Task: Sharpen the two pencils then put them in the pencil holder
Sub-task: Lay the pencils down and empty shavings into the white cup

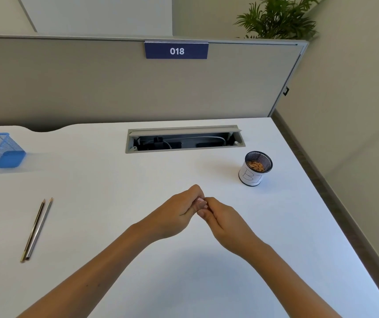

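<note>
Two bare forearms reach in from the bottom edge and meet over the middle of the white table (pixel 206 260). The left hand (pixel 174 216) and the right hand (pixel 224 222) are pressed together at the fingertips, both with fingers (pixel 203 204) curled in narrow around something small and pale pink that barely shows between them; what it is cannot be told, and neither hand holds a pencil.

The two pencils (pixel 36 229) lie well apart from the hands, off to the left on the table. They rest side by side, touching along most of their length, with their tips pointing away from the person and slightly right.

Farther back on the right stands a black mesh cup wrapped in white paper (pixel 253 169), with brown shavings inside. At the far left a blue mesh pencil holder (pixel 0 150) stands on the table, well apart from the pencils and the hands.

Behind these, an open cable tray (pixel 184 140) is set into the tabletop. A grey partition (pixel 92 83) rises beyond it, carrying a blue label "018" (pixel 176 50), and a green plant (pixel 278 17) shows over its top right.
</note>
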### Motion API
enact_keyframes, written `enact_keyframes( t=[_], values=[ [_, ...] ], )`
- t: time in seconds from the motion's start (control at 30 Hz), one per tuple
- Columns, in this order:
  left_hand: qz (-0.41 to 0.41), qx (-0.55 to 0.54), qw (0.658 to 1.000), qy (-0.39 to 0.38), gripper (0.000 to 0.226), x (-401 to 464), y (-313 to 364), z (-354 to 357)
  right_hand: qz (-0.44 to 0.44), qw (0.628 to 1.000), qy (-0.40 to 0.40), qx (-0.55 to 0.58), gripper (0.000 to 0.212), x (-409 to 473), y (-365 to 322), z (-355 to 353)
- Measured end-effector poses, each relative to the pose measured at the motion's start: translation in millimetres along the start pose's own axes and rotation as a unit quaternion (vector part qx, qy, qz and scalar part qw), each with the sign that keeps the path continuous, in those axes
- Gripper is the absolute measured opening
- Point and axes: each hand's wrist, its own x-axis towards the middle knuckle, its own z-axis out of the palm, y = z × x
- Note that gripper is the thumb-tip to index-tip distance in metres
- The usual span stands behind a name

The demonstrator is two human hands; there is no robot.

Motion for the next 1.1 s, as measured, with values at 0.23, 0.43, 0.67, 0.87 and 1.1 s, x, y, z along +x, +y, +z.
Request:
enact_keyframes(
  t=[0.23, 0.43, 0.67, 0.87, 1.1],
  values=[
    [0.007, -0.006, 1.0, 0.001, 0.015, 12.4, 1.5, 4.5, -0.023, 1.0, -0.008, 0.007, 0.022, 0.1, 17.2, -9.9],
    [0.005, -0.034, 0.999, 0.013, 0.009, 25.0, 3.8, 7.8, -0.012, 0.998, 0.001, 0.066, 0.022, 2.2, 25.9, -17.4],
    [0.009, -0.063, 0.996, 0.066, 0.005, 33.5, -1.0, 10.9, 0.006, 0.991, 0.051, 0.125, 0.014, 8.6, 37.9, -21.1],
    [0.022, -0.054, 0.996, 0.069, 0.009, 53.3, 4.6, 14.7, 0.009, 0.979, 0.082, 0.184, 0.019, 14.8, 42.0, -25.7],
    [0.051, -0.048, 0.994, 0.08, 0.016, 116.7, 26.5, 16.8, 0.016, 0.968, 0.152, 0.199, 0.021, 37.2, 63.3, -67.4]
  ],
)
